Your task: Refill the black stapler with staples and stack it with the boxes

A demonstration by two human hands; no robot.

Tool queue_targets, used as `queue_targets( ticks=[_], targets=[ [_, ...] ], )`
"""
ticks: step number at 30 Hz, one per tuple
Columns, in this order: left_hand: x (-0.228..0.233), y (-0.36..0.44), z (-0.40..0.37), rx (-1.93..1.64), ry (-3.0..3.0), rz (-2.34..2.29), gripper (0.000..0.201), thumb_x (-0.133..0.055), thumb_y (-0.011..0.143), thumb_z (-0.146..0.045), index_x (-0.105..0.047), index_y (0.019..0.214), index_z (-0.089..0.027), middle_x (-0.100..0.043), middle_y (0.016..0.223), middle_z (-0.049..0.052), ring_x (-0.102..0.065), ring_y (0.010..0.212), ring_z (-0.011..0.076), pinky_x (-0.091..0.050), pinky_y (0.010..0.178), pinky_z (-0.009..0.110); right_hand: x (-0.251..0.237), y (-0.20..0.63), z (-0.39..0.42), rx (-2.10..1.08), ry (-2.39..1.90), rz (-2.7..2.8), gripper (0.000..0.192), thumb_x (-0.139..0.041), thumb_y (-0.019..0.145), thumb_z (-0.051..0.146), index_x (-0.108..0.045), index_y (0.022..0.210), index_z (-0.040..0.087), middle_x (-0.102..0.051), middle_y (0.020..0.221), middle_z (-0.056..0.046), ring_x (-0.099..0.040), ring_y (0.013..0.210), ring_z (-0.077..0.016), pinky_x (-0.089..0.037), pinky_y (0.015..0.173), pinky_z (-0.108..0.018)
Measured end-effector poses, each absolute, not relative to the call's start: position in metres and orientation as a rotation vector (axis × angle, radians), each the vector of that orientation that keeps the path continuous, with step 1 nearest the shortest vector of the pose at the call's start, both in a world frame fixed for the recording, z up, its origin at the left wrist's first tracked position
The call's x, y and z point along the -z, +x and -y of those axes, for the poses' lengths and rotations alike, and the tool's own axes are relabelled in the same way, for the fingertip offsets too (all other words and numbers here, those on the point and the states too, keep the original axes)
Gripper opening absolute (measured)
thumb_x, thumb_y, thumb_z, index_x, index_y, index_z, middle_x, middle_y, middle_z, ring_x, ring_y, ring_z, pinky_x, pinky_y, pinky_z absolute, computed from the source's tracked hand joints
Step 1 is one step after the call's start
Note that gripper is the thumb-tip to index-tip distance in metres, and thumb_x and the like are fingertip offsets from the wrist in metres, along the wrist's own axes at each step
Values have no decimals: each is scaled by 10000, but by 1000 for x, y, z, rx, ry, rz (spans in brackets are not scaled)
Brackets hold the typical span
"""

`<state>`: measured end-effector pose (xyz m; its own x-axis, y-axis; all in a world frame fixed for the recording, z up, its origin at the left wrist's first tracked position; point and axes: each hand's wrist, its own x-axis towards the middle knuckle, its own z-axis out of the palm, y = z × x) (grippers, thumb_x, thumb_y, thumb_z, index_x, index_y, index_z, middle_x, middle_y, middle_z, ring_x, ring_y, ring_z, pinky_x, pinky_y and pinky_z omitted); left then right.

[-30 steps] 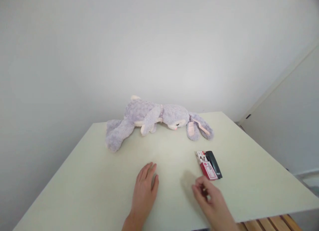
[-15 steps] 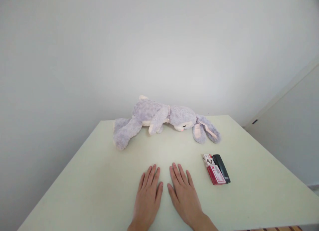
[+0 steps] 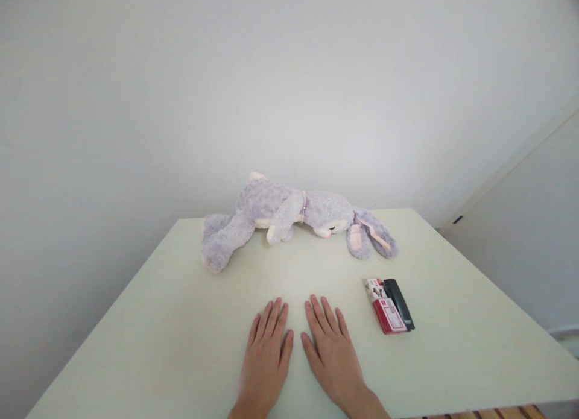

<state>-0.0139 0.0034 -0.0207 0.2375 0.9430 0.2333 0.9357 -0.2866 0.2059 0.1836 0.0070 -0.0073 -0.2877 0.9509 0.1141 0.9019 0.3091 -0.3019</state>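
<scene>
Both my left hand [image 3: 266,355] and my right hand [image 3: 332,352] lie flat, palms down, on the pale table [image 3: 158,346]. Their fingers are stretched out and hold nothing; a narrow gap separates the thumbs. Right of my right hand is a black stapler [image 3: 398,303], lying against a red and white box [image 3: 389,316]. A smaller white box with a printed picture [image 3: 375,289] touches the red one at its far end. Beyond my hands, a grey-purple plush rabbit [image 3: 266,203] lies on its side, ears to the right, with a beaded band around its neck.
A plain pale wall [image 3: 289,93] rises right behind the table's far edge. On the right, past the table's edge, is a light panel with a small dark fitting [image 3: 458,219]. Brown slatted wood [image 3: 502,413] shows below the near right edge.
The whole view has shifted slightly, so everything sits a little further left. My hands, the rabbit and the stapler with its boxes keep their places on the table.
</scene>
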Motion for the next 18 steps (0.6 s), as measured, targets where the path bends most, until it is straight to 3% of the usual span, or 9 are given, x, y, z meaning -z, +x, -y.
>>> queue_targets(
  ticks=[5,18],
  targets=[
    [21,-15,-5,-414,2508,-1829,685,-439,1056,-442,-145,1660,-306,-226,1724,14,-233,1590,247,-303,1261,527,8,185,-8,-226,-1685,2294,624,-332,1092,474,-134,1668,338,-149,1723,33,-152,1603,-262,-214,1289,-540],
    [22,-16,-6,-441,2503,-1826,704,-446,1049,-443,-125,1661,-310,-236,1720,23,-243,1586,265,-311,1252,546,7,184,-9,-258,-1689,2283,604,-321,1094,478,-152,1661,358,-149,1720,51,-140,1605,-267,-224,1285,-554]
  ],
)
